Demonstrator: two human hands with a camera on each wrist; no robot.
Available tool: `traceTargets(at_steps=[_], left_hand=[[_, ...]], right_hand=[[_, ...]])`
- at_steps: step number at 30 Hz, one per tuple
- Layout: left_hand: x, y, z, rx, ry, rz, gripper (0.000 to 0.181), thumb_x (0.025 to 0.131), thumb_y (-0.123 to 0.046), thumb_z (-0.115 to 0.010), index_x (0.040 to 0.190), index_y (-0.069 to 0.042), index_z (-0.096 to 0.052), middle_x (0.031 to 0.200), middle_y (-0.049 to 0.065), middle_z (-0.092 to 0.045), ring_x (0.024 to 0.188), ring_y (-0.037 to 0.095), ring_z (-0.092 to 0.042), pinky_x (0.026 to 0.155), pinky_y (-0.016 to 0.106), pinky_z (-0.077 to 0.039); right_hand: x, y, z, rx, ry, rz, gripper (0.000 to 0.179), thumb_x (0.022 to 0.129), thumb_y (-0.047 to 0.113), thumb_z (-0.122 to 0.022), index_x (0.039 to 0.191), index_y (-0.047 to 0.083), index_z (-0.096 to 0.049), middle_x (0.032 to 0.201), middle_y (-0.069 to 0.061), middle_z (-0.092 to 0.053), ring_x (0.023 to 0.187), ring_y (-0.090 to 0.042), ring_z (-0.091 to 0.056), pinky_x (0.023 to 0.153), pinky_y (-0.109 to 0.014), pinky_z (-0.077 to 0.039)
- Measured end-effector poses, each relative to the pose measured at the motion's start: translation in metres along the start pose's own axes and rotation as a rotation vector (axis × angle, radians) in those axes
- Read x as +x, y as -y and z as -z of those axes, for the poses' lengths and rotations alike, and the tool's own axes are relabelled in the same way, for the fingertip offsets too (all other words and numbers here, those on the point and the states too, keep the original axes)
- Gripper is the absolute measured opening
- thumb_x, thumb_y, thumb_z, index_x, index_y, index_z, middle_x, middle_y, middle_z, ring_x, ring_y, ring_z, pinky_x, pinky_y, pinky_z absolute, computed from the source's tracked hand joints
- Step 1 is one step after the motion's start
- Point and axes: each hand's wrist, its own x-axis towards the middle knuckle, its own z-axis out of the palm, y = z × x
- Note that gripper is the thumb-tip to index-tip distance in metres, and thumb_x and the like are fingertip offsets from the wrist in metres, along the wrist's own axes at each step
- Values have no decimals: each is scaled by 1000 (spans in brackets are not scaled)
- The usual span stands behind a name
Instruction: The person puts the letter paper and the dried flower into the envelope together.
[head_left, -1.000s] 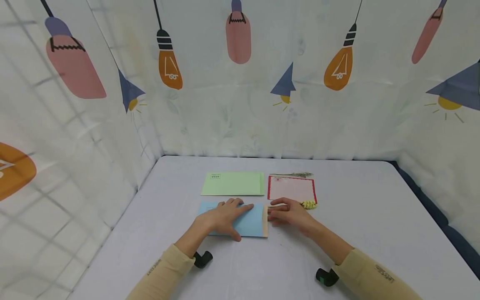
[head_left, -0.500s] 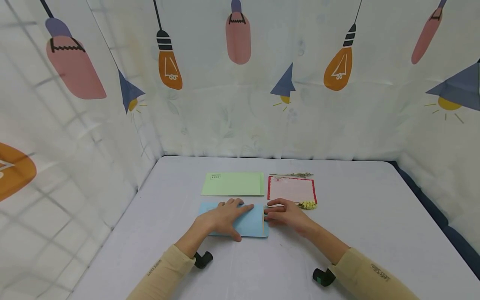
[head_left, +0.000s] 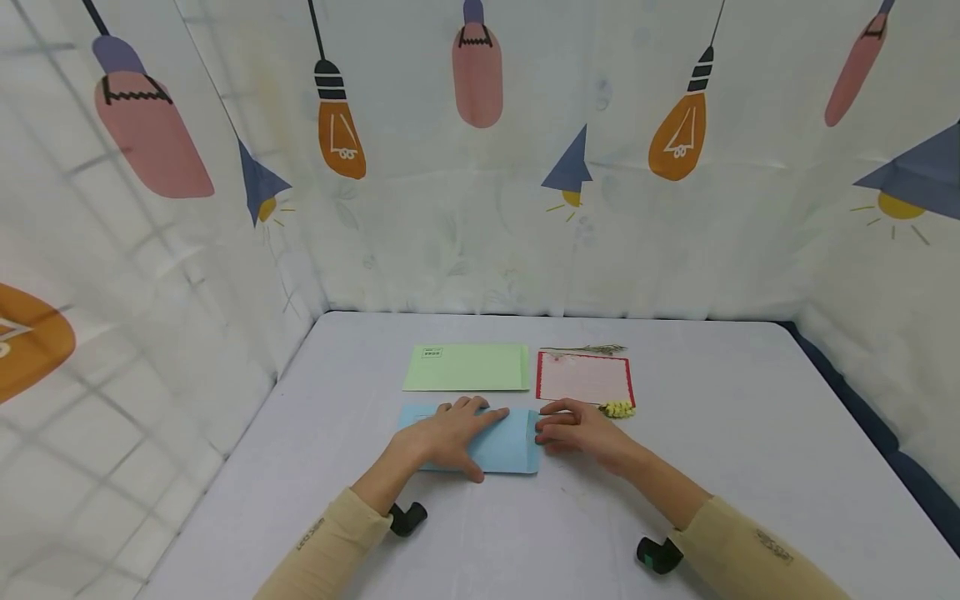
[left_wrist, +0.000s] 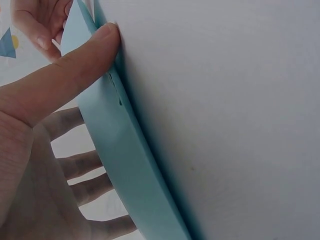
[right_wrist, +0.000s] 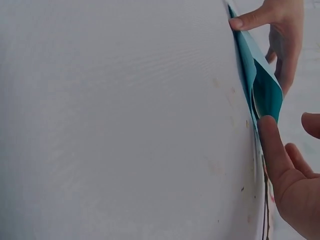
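Observation:
A light blue envelope [head_left: 519, 446] lies flat on the white table, its end toward the right hand. My left hand [head_left: 452, 435] rests on it with spread fingers, the thumb [left_wrist: 102, 42] along the near edge. At the envelope's right end is my right hand [head_left: 579, 429], one digit [right_wrist: 272, 142] at the gaping mouth and its other fingers loose and apart from the paper. Inside that mouth shows the pale edge of a sheet [right_wrist: 258, 102]; the rest of the sheet is hidden.
Behind the blue envelope lies a green envelope [head_left: 468, 372]. A red-bordered pink card [head_left: 581, 382] is beside it, with a dried sprig [head_left: 603, 349] along its top and a small yellow flower bunch [head_left: 619, 409] at its lower corner. A printed curtain [head_left: 450, 242] encloses the table.
The beige sheet that stuck out of the blue envelope's right end has slid left inside it. My right hand moved slightly left, then back right. My left hand stayed in place.

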Motion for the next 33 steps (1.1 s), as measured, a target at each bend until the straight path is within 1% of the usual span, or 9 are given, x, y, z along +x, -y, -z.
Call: traceTargets(at_steps=[5,10,16,21,24,29,33], left_hand=[[0,-1,0,-7,-2,9,101,78,-44,-90,161,-30,-35,155,6,-36,136,36,-41,102,58,-42],[0,-2,0,14,-7,6,100,78,-45,-90,161,-29,-36,154,6,-37,135,35,-42,102,57,-42],[0,-1,0,27,-10,-13,101,78,-44,-90,161,-27,-36,154,7,-37,138,33,-40,105,57,-40],[-1,-1,0,22,-9,-14,100,78,-44,-90,161,-27,-36,154,7,-38,137,33,-40,105,57,-40],[-1,-1,0,21,-6,-12,101,78,-43,-90,161,-28,-35,154,7,-37,138,32,-40,105,57,-40],[-1,-1,0,20,-7,-12,101,78,-43,-90,161,-28,-36,154,7,-37,137,32,-40,105,57,-40],[-1,-1,-1,16,-5,-3,101,78,-44,-90,162,-29,-34,155,6,-36,138,33,-40,105,57,-40]], right_hand=[[-8,-2,13,-3,33,16,44,101,17,-68,132,-10,-53,113,-22,-71,104,-32,-70,91,-38,-56],[-16,-4,28,-7,42,26,43,102,15,-67,131,-12,-52,115,-23,-69,105,-33,-69,90,-39,-57],[-26,-1,44,-19,36,36,43,103,13,-64,134,-15,-50,119,-27,-66,108,-36,-67,90,-41,-57],[-32,2,56,-67,14,53,44,103,15,-63,133,-14,-51,120,-29,-65,107,-39,-67,89,-39,-57],[-35,4,64,-93,-8,58,43,104,16,-63,132,-14,-51,121,-29,-64,107,-38,-67,89,-39,-57],[-39,7,76,-137,-62,43,41,103,18,-65,130,-12,-55,122,-28,-64,105,-32,-67,88,-39,-57],[-41,9,84,-169,-105,20,41,101,20,-67,129,-10,-58,120,-26,-65,102,-32,-67,85,-37,-58]])
